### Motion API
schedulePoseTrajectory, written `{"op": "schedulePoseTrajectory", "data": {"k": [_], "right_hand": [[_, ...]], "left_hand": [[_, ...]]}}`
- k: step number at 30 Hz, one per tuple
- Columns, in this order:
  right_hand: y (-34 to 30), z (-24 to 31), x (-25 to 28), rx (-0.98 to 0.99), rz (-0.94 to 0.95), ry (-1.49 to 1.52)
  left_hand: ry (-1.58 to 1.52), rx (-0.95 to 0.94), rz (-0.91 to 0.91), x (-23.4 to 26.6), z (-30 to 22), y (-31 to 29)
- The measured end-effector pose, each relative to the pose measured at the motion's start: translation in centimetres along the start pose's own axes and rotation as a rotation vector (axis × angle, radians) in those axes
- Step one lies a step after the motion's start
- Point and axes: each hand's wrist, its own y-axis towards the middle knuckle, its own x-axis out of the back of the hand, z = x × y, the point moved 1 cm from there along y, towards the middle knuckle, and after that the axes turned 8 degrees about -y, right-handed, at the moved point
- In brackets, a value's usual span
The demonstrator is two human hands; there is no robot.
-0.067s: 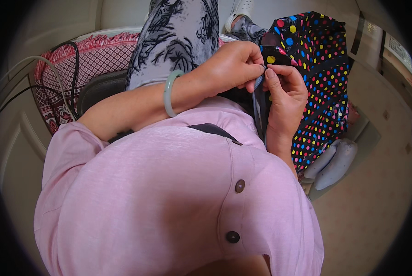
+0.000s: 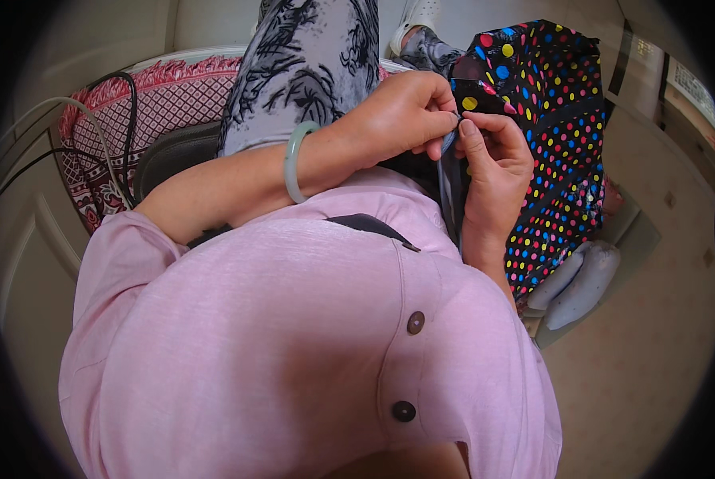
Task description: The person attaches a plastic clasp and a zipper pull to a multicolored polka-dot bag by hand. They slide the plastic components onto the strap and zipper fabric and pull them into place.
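Note:
My left hand, with a pale green bangle on its wrist, is closed in a pinch. Its fingertips meet those of my right hand, whose thumb and forefinger are pressed together too. Between them they hold a narrow grey-blue strip of cloth, which hangs down toward my lap. Exactly what lies at the very fingertips is too small to make out. Right beside my right hand spreads a black plastic sheet or bag with coloured dots.
On the left, a red-and-white patterned fringed cloth covers the seat, with black and white cables across it. A grey slipper-like pair rests on the right. My patterned trouser leg and a white clog show at the far side.

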Motion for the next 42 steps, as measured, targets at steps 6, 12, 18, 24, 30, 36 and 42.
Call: {"op": "schedulePoseTrajectory", "data": {"k": [6,12,18,24,30,36,42], "right_hand": [[-0.5,0.5,-0.3,-0.004,-0.055,0.057],[-0.5,0.3,-0.2,0.021,-0.067,0.115],[-0.5,0.3,-0.3,0.055,-0.056,0.092],[-0.4,0.5,-0.7,0.112,-0.047,0.01],[-0.1,0.2,-1.1,0.124,-0.053,0.116],[0.4,-1.4,-0.2,-0.008,0.013,0.56],[-0.3,-1.5,1.3,-0.007,-0.075,0.649]], "left_hand": [[-0.164,-0.013,0.041,0.0,-0.2,0.0],[-0.217,-0.065,0.054,-0.3,-0.4,-0.1],[-0.026,-0.08,0.063,-0.3,-1.0,-0.5],[0.001,-0.125,-0.008,-0.3,-0.7,-0.8],[-0.186,-0.132,0.017,0.0,-0.4,-0.5],[-0.258,-0.09,0.056,-0.2,-0.6,-0.4],[-0.189,-0.049,0.068,-0.7,-0.8,-0.5]]}}
